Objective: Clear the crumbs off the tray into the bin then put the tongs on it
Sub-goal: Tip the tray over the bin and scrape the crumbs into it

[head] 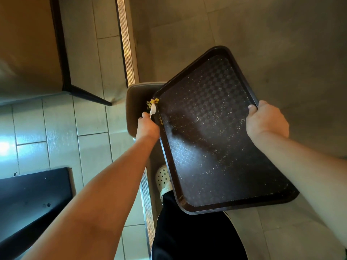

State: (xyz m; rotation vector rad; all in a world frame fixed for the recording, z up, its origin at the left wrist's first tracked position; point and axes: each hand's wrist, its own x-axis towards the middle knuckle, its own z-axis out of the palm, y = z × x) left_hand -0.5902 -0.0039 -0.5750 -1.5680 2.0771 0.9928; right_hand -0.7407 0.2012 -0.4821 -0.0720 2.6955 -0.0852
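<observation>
Both forearms are bare, with no sleeve, watch or ring showing anywhere between the elbow and the left hand (148, 126) or the right hand (266, 121). Below the right hand's grip, the legs are covered by black trousers (195, 237) with a thin white stripe down the outer side. Just below the left hand's grip sits a cream perforated clog (163, 177), dotted with round holes.

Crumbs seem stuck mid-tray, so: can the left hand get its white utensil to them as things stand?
Probably yes: the left hand holds the white utensil at the tray edge, and nothing lies between it and the crumbs.
</observation>
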